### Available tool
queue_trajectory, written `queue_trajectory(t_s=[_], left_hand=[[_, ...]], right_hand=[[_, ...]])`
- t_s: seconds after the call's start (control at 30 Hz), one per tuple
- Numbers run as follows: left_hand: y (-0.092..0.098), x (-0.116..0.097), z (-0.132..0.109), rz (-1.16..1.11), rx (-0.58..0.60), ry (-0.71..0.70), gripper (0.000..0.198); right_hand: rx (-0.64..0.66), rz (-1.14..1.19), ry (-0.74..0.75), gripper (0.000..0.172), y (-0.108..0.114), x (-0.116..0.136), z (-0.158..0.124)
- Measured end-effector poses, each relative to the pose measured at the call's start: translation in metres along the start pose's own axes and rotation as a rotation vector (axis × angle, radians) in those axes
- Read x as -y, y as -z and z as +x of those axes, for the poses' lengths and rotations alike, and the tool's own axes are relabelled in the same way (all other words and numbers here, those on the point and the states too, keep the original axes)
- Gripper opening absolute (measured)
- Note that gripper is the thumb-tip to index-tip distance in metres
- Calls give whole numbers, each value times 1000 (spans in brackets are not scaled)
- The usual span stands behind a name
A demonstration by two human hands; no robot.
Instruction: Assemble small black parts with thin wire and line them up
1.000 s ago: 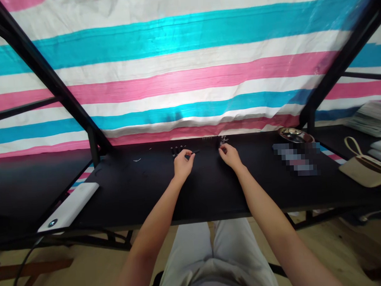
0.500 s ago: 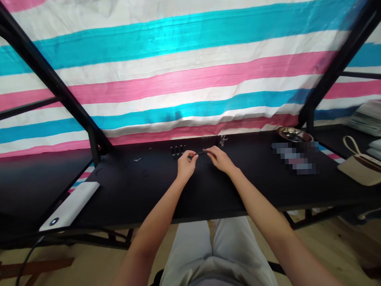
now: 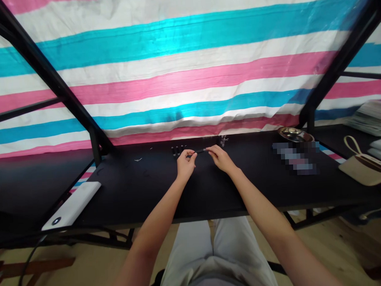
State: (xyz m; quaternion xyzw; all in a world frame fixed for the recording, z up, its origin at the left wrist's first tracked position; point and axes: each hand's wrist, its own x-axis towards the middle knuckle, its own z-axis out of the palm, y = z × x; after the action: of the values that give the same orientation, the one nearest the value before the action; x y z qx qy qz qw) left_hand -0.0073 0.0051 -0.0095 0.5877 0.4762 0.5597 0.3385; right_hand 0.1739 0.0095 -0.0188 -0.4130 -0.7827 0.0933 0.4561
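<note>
A slim, dark, straight rod (image 3: 200,151) with a smooth-looking surface lies level between the hands, one end in each. The left hand (image 3: 186,165) pinches its near end between thumb and curled fingers; the right hand (image 3: 221,158) grasps the other end at a small greyish tip, fingertips together. Just beyond the left hand stand short dark cylinders (image 3: 177,150) with pale round ends, side by side. Just beyond the right hand sits a jumbled cluster of small grey pieces (image 3: 223,140), and farther off, between the hands, a row of tiny pieces (image 3: 207,138). Well left of the left hand are thin, bent white strips (image 3: 138,159) and, nearer the body, a rounded white slab (image 3: 73,205). Well right of the right hand are a shiny round metal dish (image 3: 295,134) and a beige pouch (image 3: 362,169) with a looped strap. Beneath everything spreads the flat, matte black tabletop (image 3: 217,196); past both hands hangs creased, striped sheeting (image 3: 188,82).
</note>
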Motion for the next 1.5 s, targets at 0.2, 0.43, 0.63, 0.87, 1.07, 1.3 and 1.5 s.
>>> queue_trajectory(t_s=[0.2,0.43,0.63,0.87,1.07,1.3,1.5], left_hand=[[0,0,-1,-11,8,1,25],[-1,-3,-3,4,13,-13,26],[-1,-8,-5,-33,35,-17,27],[-2,-11,-7,-68,50,-5,30],[-3,-5,-7,-91,81,8,32],[-3,-6,-8,-114,144,11,28],[-3,-4,-10,-81,167,-15,29]], right_hand=[[-6,-9,14,30,-1,1,0],[-34,-50,6,32,-1,-1,1],[-186,140,-66,32,-8,-1,2],[-348,493,-248,41,-23,6,3],[-437,652,-347,41,-25,6,6],[-489,791,-458,39,-23,5,8],[-525,832,-451,36,-23,9,8]])
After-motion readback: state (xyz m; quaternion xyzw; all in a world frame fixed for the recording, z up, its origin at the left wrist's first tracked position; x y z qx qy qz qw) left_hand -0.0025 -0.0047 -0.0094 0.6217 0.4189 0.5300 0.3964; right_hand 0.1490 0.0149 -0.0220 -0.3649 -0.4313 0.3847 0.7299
